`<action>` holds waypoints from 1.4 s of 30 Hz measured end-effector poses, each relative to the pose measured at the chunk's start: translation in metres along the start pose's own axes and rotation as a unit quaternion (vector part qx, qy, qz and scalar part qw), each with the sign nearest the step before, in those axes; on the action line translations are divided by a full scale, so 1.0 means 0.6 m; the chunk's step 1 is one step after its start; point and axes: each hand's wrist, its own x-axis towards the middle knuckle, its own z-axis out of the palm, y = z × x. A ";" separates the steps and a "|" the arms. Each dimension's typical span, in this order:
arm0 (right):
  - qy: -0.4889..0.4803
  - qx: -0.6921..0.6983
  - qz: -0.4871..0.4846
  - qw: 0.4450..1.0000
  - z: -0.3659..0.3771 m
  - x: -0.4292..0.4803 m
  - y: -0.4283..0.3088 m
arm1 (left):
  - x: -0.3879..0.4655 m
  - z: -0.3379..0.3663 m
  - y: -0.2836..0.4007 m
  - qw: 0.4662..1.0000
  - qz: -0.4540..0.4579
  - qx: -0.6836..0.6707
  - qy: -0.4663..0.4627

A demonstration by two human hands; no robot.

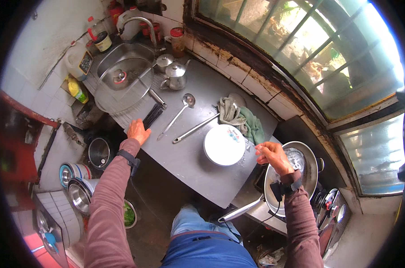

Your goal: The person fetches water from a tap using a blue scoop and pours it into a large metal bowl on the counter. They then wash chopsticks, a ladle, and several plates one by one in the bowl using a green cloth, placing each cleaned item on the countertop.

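Note:
My left hand (139,131) is at the front edge of the metal counter (185,157), close to the bristle end of a black brush (153,115) with a metal handle. Whether its fingers touch the bristles is unclear. My right hand (274,155) hangs over the left rim of a long-handled wok (309,174), fingers loosely bent, with nothing visible in them. Water or a bright reflection shows inside the wok. Left of that hand sits a white dish (222,147) with a floral print. A steel ladle (185,104) and a metal utensil handle (195,129) lie between my hands.
Crumpled grey and green cloths (246,117) lie behind the dish. A glass lid (122,92) rests over the sink (128,50) beside a metal kettle (175,75). Pot lids (329,204) stand at right. Below left are a dark pot (100,154) and a bowl of greens (129,214).

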 end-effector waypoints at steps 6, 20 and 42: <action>0.018 -0.005 0.020 1.000 0.003 0.062 -0.009 | -0.006 -0.016 0.008 0.999 0.042 -0.004 -0.014; 0.118 -0.311 -0.248 0.910 0.060 0.211 0.014 | -0.035 -0.029 0.018 0.995 0.090 -0.021 0.030; 0.154 -0.202 -0.169 0.952 0.056 0.235 0.011 | -0.024 0.058 0.134 0.992 0.116 0.033 0.028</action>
